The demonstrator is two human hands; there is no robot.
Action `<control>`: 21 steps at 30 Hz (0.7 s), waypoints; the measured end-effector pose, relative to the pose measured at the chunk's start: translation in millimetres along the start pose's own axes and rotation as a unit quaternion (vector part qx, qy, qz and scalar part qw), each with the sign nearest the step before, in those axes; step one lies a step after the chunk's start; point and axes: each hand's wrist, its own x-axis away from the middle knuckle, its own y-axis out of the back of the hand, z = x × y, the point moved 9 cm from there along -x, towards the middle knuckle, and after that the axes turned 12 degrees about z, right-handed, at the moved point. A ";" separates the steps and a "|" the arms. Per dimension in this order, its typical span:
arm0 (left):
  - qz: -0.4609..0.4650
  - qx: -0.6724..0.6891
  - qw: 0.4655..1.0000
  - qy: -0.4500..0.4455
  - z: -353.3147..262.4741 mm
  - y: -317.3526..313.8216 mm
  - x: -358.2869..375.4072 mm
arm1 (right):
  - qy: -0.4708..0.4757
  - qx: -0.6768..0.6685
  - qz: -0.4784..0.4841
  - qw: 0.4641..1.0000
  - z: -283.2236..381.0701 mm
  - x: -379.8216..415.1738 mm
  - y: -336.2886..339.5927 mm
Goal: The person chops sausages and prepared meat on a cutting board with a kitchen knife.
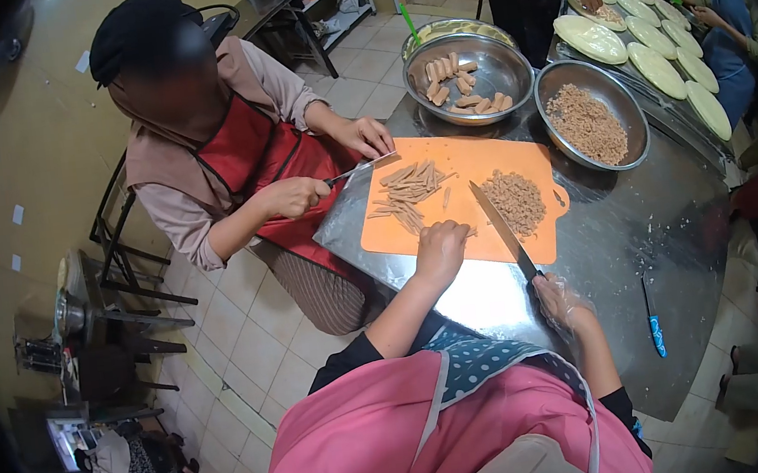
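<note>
Head view: right hand (565,303) holds one knife (505,230) of, apparently, three.

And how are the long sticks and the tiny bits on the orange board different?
The sticks are long and thin, but the bits are chopped small and crumbly.
The sticks lie loosely, pointing different ways, while the bits sit heaped close together.
The sticks are nearer the other person's knife; the bits lie right beside the large knife.
Both are brownish and on the same orange board.
</note>
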 end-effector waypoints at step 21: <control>-0.118 0.016 0.993 0.023 36.3 15.5 -31.4 | -0.066 0.004 0.045 0.997 15.5 13.4 5.6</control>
